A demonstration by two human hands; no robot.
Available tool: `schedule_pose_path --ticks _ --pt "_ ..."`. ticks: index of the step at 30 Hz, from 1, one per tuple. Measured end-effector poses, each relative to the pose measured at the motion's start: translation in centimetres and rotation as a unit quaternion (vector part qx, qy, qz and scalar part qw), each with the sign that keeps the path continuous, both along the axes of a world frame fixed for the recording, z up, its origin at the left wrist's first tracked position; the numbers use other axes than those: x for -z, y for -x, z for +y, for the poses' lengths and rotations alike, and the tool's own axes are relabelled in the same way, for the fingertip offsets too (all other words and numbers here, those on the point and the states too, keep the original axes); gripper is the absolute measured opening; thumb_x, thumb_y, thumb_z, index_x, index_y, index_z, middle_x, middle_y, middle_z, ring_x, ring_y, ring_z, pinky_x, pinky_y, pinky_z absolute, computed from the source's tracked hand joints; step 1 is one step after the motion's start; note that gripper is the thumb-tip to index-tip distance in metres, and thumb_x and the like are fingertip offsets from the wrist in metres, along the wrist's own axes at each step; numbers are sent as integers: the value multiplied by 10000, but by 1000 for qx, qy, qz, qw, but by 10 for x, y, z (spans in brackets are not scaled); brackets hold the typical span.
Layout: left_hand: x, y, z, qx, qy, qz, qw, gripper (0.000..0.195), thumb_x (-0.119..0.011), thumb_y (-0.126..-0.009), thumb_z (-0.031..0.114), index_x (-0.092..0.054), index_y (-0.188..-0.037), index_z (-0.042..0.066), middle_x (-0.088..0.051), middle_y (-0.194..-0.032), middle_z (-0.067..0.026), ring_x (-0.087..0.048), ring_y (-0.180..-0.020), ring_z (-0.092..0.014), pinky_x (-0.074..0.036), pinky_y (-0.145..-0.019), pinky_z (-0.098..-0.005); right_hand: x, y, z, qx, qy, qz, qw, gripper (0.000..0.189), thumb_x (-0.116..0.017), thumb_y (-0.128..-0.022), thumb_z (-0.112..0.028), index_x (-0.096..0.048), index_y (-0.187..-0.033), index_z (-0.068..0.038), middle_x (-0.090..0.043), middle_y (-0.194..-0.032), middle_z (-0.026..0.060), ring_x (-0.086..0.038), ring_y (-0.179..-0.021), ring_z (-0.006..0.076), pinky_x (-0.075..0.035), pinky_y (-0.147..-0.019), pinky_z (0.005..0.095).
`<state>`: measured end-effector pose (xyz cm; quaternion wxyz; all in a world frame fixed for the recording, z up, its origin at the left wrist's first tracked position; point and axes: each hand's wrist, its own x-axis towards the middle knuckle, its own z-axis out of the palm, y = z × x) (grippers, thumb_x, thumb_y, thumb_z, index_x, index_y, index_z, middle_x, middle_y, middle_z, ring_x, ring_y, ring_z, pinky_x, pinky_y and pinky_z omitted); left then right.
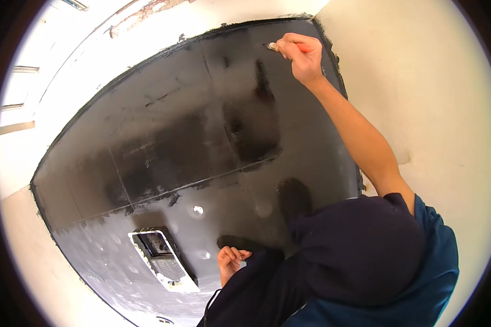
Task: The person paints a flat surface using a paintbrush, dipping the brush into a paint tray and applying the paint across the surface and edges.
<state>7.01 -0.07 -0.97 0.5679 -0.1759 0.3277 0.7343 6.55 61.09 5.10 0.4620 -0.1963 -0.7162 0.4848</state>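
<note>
My right hand (pixel 300 51) is stretched far out over the dark coated floor (pixel 245 192) and grips a paintbrush (pixel 271 46) with an orange-red handle. The brush's dark tip is at the floor near its far right corner; whether it touches is hard to tell. Close to my knee, my left hand (pixel 231 261) has its fingers curled in, with no object visible in it. Left of that hand stands a white-rimmed rectangular plastic tub (pixel 184 283), smeared with dark coating inside and out. Wet, darker patches (pixel 253 131) show on the floor below the brush.
Cream walls (pixel 425 94) border the floor, with a ragged dark band along their foot. My dark shoes (pixel 294 196) stand on the coated surface. A round drain (pixel 164 320) lies at the bottom edge. A rough, exposed patch (pixel 147 16) marks the far wall.
</note>
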Motion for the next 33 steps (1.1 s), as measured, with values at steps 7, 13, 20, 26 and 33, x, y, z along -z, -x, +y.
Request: schedule_pose_path --ticks 7,13,20,26,33 --pt "0 3 -1 -7 5 2 1000 191 -483 -975 -17 -531 -791 -1 -630 -757 -184 -738 -973 -434 -607 -928 -594 30 -42 -33 -88 255 -27 963 436 -597 -900 -5 -335 -561 -87 -328 -553 -28 -312 -548 69 -374 -573 277" --pt "-1 4 -1 -2 8 0 1000 185 -483 -970 -13 -533 -793 2 -633 -750 -182 -738 -979 -430 -607 -923 -595 8 -82 -16 91 407 45 908 415 -577 -937 -114 -350 -589 -107 -366 -567 22 -387 -556 178 -475 -702 393" --pt "6 7 -2 20 -7 -19 1000 180 -487 -972 -6 -546 -802 4 -644 -749 -191 -736 -981 -441 -583 -939 -611 8 -104 -9 175 378 43 908 108 -598 -977 -115 -531 -990 -32 -551 -913 47 -552 -868 184 -476 -924 380" --pt "5 15 -4 31 -36 -10 999 176 -498 -981 23 -552 -816 2 -643 -754 -179 -734 -985 -443 -597 -932 -592 -18 -120 -49 116 197 -218 949 164 -646 -975 -67 -623 -1125 -4 -668 -1054 81 -663 -969 159 -539 -868 312" --pt "-20 32 43 68 124 171 975 139 -530 -959 56 -559 -835 -1 -641 -882 -160 -717 -1048 -405 -656 -865 -511 -25 -128 -33 126 112 -176 970 183 -814 -887 -71 -703 -1012 5 -729 -984 72 -698 -870 151 -578 -861 316"
